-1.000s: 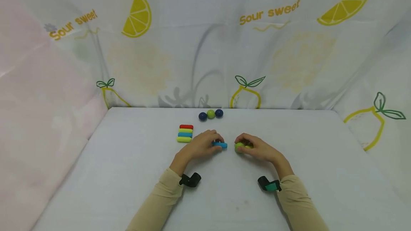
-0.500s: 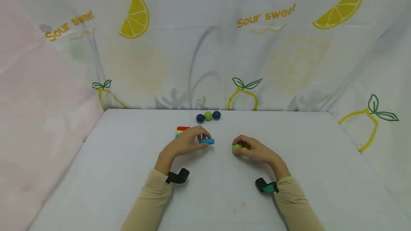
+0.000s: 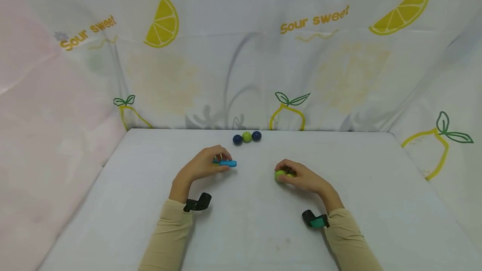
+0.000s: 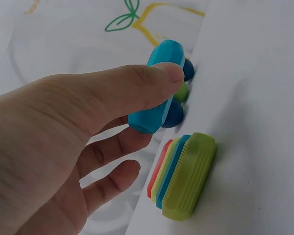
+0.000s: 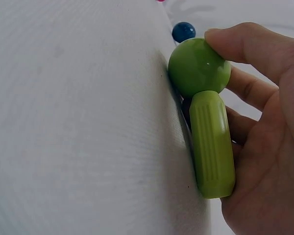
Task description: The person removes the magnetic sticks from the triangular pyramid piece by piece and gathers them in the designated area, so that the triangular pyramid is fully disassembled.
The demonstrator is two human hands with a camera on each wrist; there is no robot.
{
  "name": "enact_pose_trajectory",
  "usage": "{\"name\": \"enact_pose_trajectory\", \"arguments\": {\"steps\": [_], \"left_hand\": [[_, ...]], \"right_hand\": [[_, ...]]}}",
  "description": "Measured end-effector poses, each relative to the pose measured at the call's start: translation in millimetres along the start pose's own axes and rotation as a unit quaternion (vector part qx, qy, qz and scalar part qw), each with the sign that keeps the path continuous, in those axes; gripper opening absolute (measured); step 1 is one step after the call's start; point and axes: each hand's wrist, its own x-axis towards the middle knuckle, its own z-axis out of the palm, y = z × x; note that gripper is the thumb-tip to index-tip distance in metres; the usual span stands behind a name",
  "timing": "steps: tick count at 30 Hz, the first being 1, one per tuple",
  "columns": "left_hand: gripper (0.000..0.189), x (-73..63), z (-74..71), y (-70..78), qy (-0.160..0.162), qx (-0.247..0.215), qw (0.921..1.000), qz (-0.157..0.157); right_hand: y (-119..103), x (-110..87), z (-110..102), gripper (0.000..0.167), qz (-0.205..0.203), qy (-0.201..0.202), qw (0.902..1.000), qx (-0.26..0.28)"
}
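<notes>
My left hand (image 3: 203,164) pinches a blue ridged toy rod (image 4: 149,116) between thumb and fingers. In the left wrist view it is raised above a side-by-side row of red, yellow, blue and yellow-green rods (image 4: 196,176). From the head, that row is mostly hidden behind the hand. My right hand (image 3: 305,177) holds a glossy green ball (image 5: 198,66), its thumb on top and fingers behind. A yellow-green rod (image 5: 213,147) lies end-on against the ball, alongside the palm, low over the white table.
At the table's back edge sit two dark blue balls (image 3: 237,139) with a green ball (image 3: 246,136) between them. A fabric backdrop (image 3: 226,66) with lemon prints hangs behind the white table (image 3: 260,237).
The left hand has carried the blue rod leftward, and now covers the row of rods in the head view. The right hand keeps its place with the green ball.
</notes>
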Motion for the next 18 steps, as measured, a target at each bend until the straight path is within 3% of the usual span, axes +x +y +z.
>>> {"name": "enact_pose_trajectory", "arguments": {"steps": [18], "left_hand": [[0.021,-13.4,-10.5,-7.1,-0.005,-0.008,0.9996,-0.026]], "right_hand": [[0,-0.3,1,0.023,0.001,0.010,0.9999,0.002]]}}
